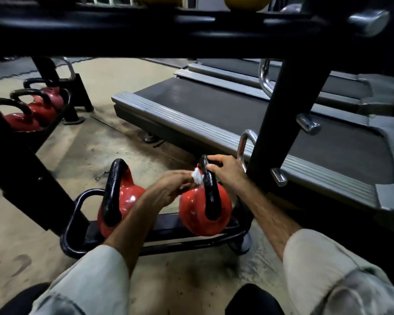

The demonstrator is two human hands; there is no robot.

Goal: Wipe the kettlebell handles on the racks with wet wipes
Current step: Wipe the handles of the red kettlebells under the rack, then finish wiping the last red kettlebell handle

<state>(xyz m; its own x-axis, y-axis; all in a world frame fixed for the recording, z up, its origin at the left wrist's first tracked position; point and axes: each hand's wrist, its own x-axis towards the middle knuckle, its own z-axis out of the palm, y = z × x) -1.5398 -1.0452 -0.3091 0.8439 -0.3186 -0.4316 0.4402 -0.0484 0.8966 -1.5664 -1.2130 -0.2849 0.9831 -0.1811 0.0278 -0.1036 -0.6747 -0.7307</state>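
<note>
Two red kettlebells with black handles sit on the low black rack shelf [191,243]. My right hand [225,170] grips the top of the right kettlebell's handle [210,196]. My left hand [168,188] pinches a small white wet wipe [197,177] against the left side of that handle. The left kettlebell [120,201] stands untouched beside my left forearm, its handle glistening.
A second rack at the far left holds three more red kettlebells [32,110]. The rack's upper black beam [191,30] spans the top, with yellow kettlebells [247,2] above. A black upright post [280,123] with chrome pegs stands right of my hand. Treadmills [237,114] lie behind.
</note>
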